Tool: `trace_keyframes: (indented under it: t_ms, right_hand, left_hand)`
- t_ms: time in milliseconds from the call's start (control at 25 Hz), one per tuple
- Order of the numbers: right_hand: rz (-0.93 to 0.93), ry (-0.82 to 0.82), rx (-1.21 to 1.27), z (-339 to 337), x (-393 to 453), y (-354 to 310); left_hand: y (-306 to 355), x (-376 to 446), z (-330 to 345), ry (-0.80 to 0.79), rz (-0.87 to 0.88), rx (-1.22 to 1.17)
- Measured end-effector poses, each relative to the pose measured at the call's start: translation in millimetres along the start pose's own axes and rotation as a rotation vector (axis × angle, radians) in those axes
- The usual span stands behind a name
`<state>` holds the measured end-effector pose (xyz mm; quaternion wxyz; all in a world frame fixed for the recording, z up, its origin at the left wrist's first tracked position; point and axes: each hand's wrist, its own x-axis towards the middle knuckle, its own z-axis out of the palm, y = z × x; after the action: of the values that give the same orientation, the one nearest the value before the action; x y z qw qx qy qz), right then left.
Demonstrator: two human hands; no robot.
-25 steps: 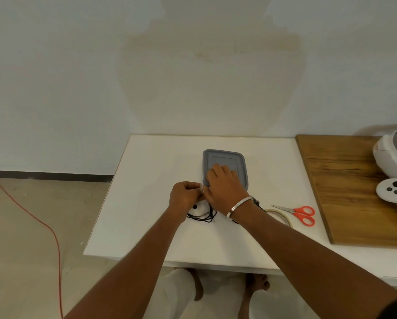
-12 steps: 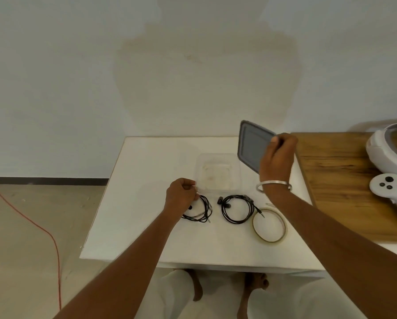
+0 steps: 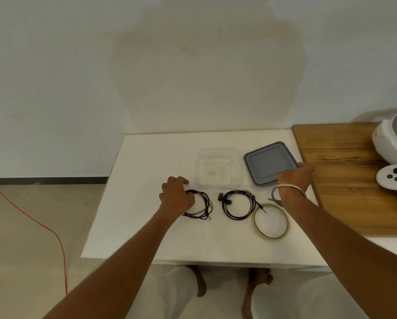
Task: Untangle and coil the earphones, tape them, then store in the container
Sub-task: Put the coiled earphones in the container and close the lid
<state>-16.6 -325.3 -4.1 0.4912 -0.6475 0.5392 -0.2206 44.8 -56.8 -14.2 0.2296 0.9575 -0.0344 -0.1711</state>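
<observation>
Your right hand [image 3: 295, 177] grips the grey lid [image 3: 270, 163], parked beside the clear container [image 3: 218, 168] so it's open for storing. Your left hand [image 3: 176, 195] pins one coiled earphones [image 3: 201, 204] bundle on the table [image 3: 146, 203]; second coil [image 3: 237, 204] just beside.

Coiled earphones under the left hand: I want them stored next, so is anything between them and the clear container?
Nothing visible. The lid lies to the right of the clear container, whose top is open. The coiled earphones under the left hand lie just in front of it, with bare table between.
</observation>
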Motion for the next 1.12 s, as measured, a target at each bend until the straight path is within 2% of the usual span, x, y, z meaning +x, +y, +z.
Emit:
trace_keyframes:
  t_ms: [160, 320, 480, 560, 640, 720, 800, 880, 1000, 1120]
  right_hand:
    - [0.059, -0.064, -0.068, 2, 5, 13]
    - [-0.037, -0.052, -0.441, 0, -2, 16]
    - [-0.074, -0.102, -0.575, 0, -9, 14]
    - [-0.181, -0.070, -0.615, 0, -19, 14]
    - [-0.428, -0.104, -0.591, 1, -28, 14]
    - [-0.684, -0.285, -0.581, 6, -35, 17]
    - [-0.834, -0.478, -0.679, 11, -44, 24]
    - [-0.834, -0.549, -0.823, 16, -51, 29]
    - [-0.823, -0.550, -0.995, 20, -61, 36]
    - [-0.852, -0.544, -1.064, 22, -63, 39]
  left_hand:
    - [-4, -1, 4, 0.007, 0.080, 0.044]
    - [-6, 1, 6, 0.007, 0.131, 0.080]
    - [-6, -1, 6, 0.028, 0.172, 0.115]
    - [-8, -3, 4, 0.025, 0.205, 0.102]
    - [-10, -4, -2, -0.003, 0.243, 0.093]
    - [-12, -5, -7, -0.041, 0.268, 0.078]
    - [-13, -6, -11, -0.086, 0.271, 0.076]
    - [-15, -8, -13, -0.142, 0.259, 0.091]
    - [-13, -8, -20, -0.205, 0.277, 0.163]
    - [-9, -7, -34, -0.292, 0.315, 0.212]
